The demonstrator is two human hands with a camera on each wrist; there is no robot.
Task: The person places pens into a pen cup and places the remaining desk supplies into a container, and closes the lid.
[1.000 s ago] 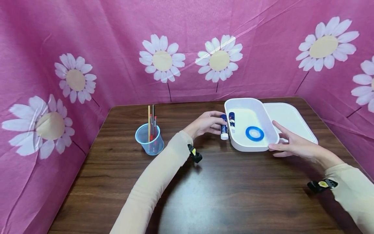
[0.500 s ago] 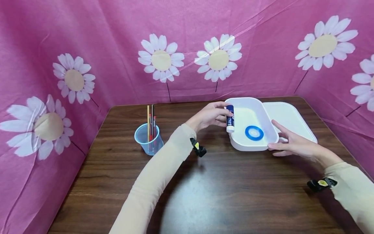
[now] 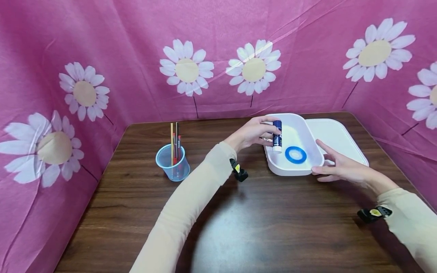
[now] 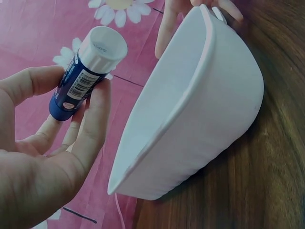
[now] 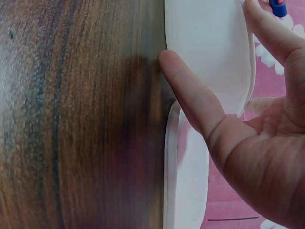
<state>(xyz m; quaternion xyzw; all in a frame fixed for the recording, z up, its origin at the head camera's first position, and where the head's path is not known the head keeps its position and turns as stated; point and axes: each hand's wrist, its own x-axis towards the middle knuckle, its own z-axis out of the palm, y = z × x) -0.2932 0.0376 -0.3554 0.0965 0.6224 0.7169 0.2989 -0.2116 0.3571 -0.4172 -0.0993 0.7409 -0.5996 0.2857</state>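
Note:
My left hand (image 3: 254, 132) pinches a dark blue glue stick (image 3: 277, 136) with a white end. In the head view it appears over the left side of a white box (image 3: 286, 171). The left wrist view shows the glue stick (image 4: 81, 83) between thumb and fingers, white end up, apart from the box wall (image 4: 214, 105). Inside the box lies a blue ring-shaped roll (image 3: 295, 155), seemingly tape. My right hand (image 3: 348, 170) touches the box's near right corner with fairly straight, spread fingers. Behind my left fingers, part of the box's inside is hidden.
A white lid (image 3: 338, 136) lies on the brown table (image 3: 266, 220), right of the box and partly behind it. On the left stands a blue mesh cup (image 3: 173, 163) holding several pencils or pens (image 3: 175, 144). A pink flowered cloth (image 3: 218, 22) hangs behind the table.
My left hand has carried the glue stick from beside the box's left wall to the right, over the box. My right hand has stayed at the corner.

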